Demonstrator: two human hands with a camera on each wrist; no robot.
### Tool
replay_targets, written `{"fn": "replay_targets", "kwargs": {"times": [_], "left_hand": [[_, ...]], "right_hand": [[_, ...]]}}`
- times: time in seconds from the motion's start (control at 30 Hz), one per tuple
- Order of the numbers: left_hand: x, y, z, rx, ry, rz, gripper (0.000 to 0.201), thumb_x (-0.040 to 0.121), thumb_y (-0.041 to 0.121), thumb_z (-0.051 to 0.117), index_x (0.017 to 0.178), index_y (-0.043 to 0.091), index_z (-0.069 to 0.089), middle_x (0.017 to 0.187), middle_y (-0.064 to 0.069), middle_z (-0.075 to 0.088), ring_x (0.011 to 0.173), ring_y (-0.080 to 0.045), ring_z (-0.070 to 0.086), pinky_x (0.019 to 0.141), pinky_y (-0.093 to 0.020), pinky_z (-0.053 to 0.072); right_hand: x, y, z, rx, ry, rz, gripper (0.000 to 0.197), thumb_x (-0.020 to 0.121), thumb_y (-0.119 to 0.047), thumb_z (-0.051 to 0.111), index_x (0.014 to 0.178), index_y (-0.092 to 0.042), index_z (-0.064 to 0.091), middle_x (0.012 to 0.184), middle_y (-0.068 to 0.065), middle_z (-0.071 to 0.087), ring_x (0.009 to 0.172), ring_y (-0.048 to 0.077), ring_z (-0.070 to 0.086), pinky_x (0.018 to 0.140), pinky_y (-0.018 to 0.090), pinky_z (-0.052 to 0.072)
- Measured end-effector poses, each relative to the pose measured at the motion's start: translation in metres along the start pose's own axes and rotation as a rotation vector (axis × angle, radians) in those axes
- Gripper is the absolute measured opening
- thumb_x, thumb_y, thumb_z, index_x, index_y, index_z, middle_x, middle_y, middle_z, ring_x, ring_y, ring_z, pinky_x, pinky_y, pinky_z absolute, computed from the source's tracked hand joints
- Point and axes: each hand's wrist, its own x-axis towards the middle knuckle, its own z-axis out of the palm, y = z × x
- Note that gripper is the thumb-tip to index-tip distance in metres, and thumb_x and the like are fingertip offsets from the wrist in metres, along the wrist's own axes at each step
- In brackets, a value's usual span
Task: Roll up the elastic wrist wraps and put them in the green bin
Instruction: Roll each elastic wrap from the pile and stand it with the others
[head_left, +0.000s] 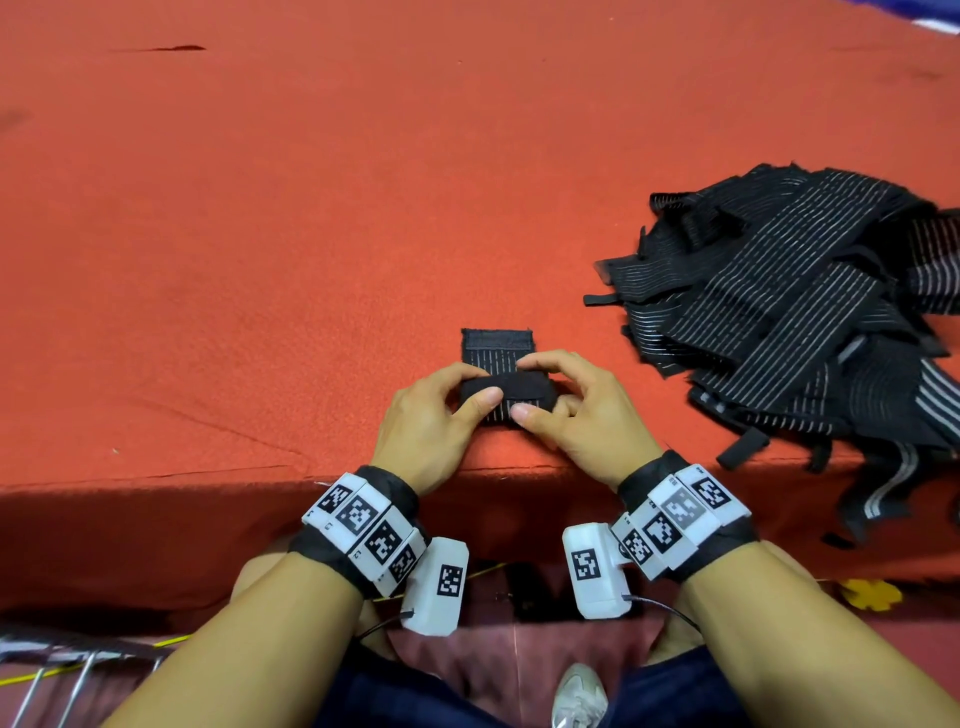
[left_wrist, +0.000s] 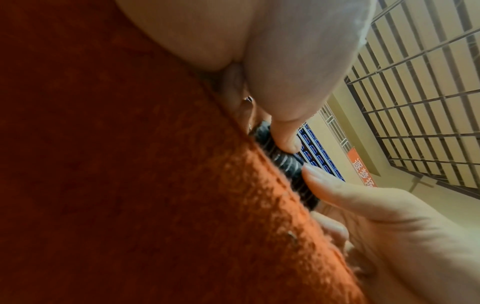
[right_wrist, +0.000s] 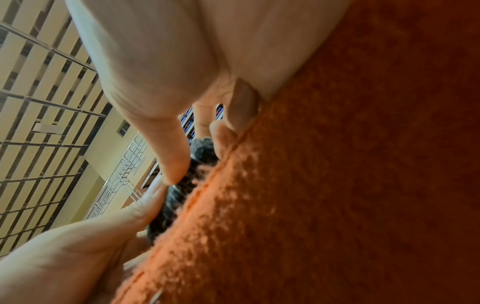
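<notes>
Elastic wrist wrap (head_left: 501, 387), black with pale stripes, partly rolled, lying near the front edge of the red-covered bench (head_left: 311, 234); its unrolled end extends flat toward the bench's middle. Left hand (head_left: 431, 421) and right hand (head_left: 576, 410) each pinch an end of the roll, fingers curled over it, thumbs against its near side. Pile of loose wraps (head_left: 810, 312) sits at the bench's front right corner, some ends hanging over the edge.
</notes>
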Motion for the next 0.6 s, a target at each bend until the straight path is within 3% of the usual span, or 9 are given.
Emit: {"fn": "replay_targets", "kwargs": {"times": [0.1, 0.2, 0.3, 0.43, 0.53, 0.6], "left_hand": [[-0.0008, 0.0008, -0.0001, -0.01, 0.009, 0.001, 0.02, 0.094, 0.044, 0.065, 0.112, 0.037, 0.069, 0.085, 0.013, 0.068, 0.075, -0.007, 0.06, 0.078, -0.032, 0.047], [-0.0016, 0.0005, 0.001, 0.006, 0.01, 0.026, 0.025, 0.091, 0.046, 0.067, 0.115, 0.042, 0.062, 0.083, 0.016, 0.061, 0.067, 0.0, 0.052, 0.072, -0.029, 0.041], [-0.0045, -0.0017, 0.0019, 0.064, -0.006, 0.078, 0.041, 0.084, 0.045, 0.075, 0.121, 0.043, 0.056, 0.102, 0.018, 0.055, 0.075, -0.002, 0.05, 0.077, -0.03, 0.042], [-0.0038, -0.0035, 0.001, 0.061, 0.007, 0.091, 0.046, 0.082, 0.035, 0.079, 0.121, 0.042, 0.056, 0.099, 0.02, 0.054, 0.073, 0.003, 0.049, 0.076, -0.028, 0.038], [-0.0022, -0.0032, 0.001, 0.057, 0.004, 0.065, 0.037, 0.084, 0.038, 0.076, 0.116, 0.042, 0.058, 0.084, 0.017, 0.056, 0.066, 0.002, 0.047, 0.071, -0.028, 0.036], [-0.0014, -0.0022, 0.001, 0.065, 0.002, 0.048, 0.031, 0.087, 0.042, 0.073, 0.115, 0.041, 0.06, 0.08, 0.017, 0.056, 0.066, 0.002, 0.048, 0.071, -0.028, 0.036]], "right_hand": [[0.0015, 0.0024, -0.0023, 0.007, -0.024, 0.029, 0.028, 0.083, -0.02, 0.08, 0.105, -0.031, 0.067, 0.057, -0.013, 0.053, 0.051, 0.018, 0.039, 0.053, 0.031, 0.034], [0.0039, 0.0001, 0.0004, -0.001, 0.014, 0.043, 0.022, 0.078, -0.037, 0.077, 0.098, -0.033, 0.069, 0.071, -0.006, 0.065, 0.051, 0.017, 0.047, 0.054, 0.036, 0.045], [0.0081, 0.0027, 0.0022, -0.059, 0.051, 0.073, 0.026, 0.075, -0.051, 0.072, 0.094, -0.034, 0.071, 0.084, -0.004, 0.073, 0.058, 0.013, 0.058, 0.069, 0.039, 0.055], [0.0093, 0.0012, 0.0011, -0.156, 0.063, 0.075, 0.014, 0.088, -0.038, 0.074, 0.097, -0.027, 0.074, 0.074, -0.014, 0.065, 0.058, 0.001, 0.052, 0.07, 0.027, 0.044], [0.0081, 0.0008, 0.0015, -0.179, 0.084, 0.056, 0.018, 0.088, -0.035, 0.076, 0.101, -0.022, 0.076, 0.1, -0.011, 0.064, 0.088, 0.009, 0.063, 0.083, 0.029, 0.048], [0.0077, 0.0021, 0.0027, -0.109, 0.08, 0.03, 0.025, 0.083, -0.036, 0.079, 0.105, -0.025, 0.074, 0.107, -0.009, 0.062, 0.086, 0.007, 0.063, 0.082, 0.03, 0.05]]}}
